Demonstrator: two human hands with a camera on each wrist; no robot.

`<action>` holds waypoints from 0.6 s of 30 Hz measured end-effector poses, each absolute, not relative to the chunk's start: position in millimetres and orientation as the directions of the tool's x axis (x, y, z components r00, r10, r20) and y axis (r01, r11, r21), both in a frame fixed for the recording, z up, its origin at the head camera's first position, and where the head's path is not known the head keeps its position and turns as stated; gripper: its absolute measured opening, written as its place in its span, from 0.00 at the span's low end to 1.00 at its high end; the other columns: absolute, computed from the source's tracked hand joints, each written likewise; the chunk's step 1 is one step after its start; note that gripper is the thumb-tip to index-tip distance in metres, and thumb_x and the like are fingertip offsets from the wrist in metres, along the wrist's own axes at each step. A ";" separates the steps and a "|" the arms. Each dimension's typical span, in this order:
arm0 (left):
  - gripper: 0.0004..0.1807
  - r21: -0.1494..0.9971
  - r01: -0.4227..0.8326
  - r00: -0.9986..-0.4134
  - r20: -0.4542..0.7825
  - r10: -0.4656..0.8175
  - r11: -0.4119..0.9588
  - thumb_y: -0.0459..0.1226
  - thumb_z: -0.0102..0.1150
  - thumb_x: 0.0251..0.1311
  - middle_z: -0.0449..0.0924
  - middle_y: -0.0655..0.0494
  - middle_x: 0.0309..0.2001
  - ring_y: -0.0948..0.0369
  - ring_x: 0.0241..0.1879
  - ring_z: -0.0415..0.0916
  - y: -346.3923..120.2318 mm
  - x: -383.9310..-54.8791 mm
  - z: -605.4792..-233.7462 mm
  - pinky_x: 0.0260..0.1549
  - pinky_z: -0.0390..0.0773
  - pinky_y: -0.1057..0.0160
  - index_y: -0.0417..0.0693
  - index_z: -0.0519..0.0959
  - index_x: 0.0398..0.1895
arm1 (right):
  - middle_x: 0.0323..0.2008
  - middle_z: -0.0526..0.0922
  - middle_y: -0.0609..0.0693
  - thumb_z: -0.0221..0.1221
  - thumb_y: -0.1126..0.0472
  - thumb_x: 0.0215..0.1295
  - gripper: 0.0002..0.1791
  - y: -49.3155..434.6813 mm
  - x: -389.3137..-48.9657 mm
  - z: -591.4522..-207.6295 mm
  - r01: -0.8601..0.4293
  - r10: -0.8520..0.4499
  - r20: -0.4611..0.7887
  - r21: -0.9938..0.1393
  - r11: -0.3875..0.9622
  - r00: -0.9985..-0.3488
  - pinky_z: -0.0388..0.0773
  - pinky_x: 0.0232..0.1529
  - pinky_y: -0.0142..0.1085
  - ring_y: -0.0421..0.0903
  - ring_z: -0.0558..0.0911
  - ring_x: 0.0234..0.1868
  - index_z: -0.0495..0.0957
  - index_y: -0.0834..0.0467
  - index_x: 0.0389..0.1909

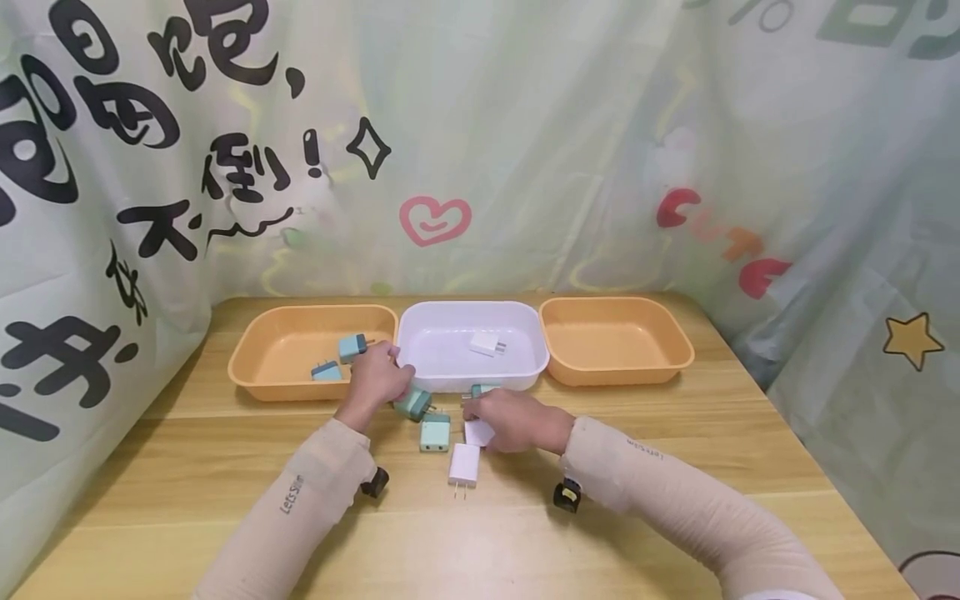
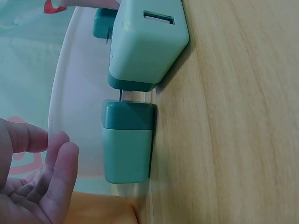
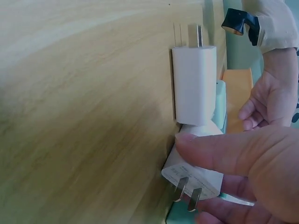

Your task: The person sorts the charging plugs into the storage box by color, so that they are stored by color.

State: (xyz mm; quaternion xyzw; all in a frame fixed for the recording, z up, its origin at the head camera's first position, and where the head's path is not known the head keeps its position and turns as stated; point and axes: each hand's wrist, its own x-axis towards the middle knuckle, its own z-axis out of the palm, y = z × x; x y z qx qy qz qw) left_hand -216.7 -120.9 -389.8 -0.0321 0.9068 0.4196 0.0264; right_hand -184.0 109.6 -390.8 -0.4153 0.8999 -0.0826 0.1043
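Note:
My right hand [image 1: 517, 419] pinches a white charger plug [image 3: 198, 163] between thumb and fingers, its two metal prongs showing in the right wrist view. My left hand [image 1: 375, 379] hovers at the inner end of the left orange tray, fingers loosely bent and holding nothing. Just beyond it on the table lies a green charger plug [image 1: 412, 405]. A second green plug [image 1: 434, 434] stands between the hands, and another green plug [image 1: 482, 389] shows partly behind my right hand. Closer to me, a white charger plug [image 1: 464, 463] lies with its prongs toward me.
Three trays stand in a row at the back: an orange tray [image 1: 258, 354] holding two blue-green plugs [image 1: 352, 347], a white tray [image 1: 435, 367] holding one white plug [image 1: 486, 343], and an orange tray [image 1: 617, 342] on the right. A printed curtain [image 1: 525, 167] hangs behind the table.

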 end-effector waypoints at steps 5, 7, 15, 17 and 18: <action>0.17 0.760 -0.089 -0.996 -0.087 -0.034 0.644 0.35 0.59 0.59 0.78 0.48 0.23 0.60 0.19 0.78 -120.2 -216.3 -389.2 0.19 0.77 0.67 0.33 0.72 0.48 | 0.48 0.81 0.48 0.74 0.65 0.46 0.30 109.7 -187.2 -388.1 -0.723 -0.764 -0.161 -0.251 0.644 -0.624 0.76 0.48 0.32 0.42 0.77 0.45 0.78 0.56 0.53; 0.17 0.760 -0.089 -0.996 -0.089 -0.033 0.644 0.35 0.59 0.59 0.78 0.48 0.23 0.60 0.19 0.78 -120.3 -216.3 -389.6 0.19 0.76 0.67 0.33 0.72 0.47 | 0.50 0.80 0.48 0.74 0.63 0.47 0.31 110.1 -188.2 -386.3 -0.717 -0.765 -0.178 -0.269 0.643 -0.619 0.75 0.51 0.33 0.42 0.77 0.47 0.78 0.56 0.55; 0.16 0.770 -0.098 -0.994 -0.100 -0.032 0.630 0.35 0.59 0.59 0.78 0.46 0.27 0.58 0.21 0.78 -121.3 -218.7 -391.8 0.19 0.78 0.66 0.34 0.72 0.47 | 0.49 0.81 0.49 0.73 0.63 0.50 0.28 112.7 -192.0 -374.4 -0.707 -0.790 -0.189 -0.360 0.608 -0.583 0.74 0.54 0.37 0.43 0.78 0.47 0.78 0.59 0.55; 0.16 0.772 -0.102 -0.994 -0.104 -0.034 0.627 0.35 0.59 0.60 0.77 0.45 0.27 0.58 0.21 0.78 -121.2 -219.4 -392.2 0.19 0.78 0.66 0.34 0.72 0.47 | 0.49 0.82 0.48 0.72 0.62 0.51 0.27 114.2 -194.7 -373.0 -0.709 -0.802 -0.186 -0.383 0.592 -0.568 0.74 0.54 0.37 0.43 0.78 0.47 0.78 0.58 0.54; 0.15 0.770 -0.103 -0.994 -0.104 -0.035 0.629 0.35 0.59 0.60 0.77 0.45 0.27 0.58 0.21 0.78 -121.1 -219.5 -392.5 0.19 0.78 0.66 0.34 0.72 0.46 | 0.49 0.82 0.48 0.72 0.62 0.52 0.26 115.1 -195.8 -372.2 -0.709 -0.806 -0.187 -0.394 0.585 -0.561 0.73 0.54 0.37 0.42 0.77 0.48 0.79 0.58 0.54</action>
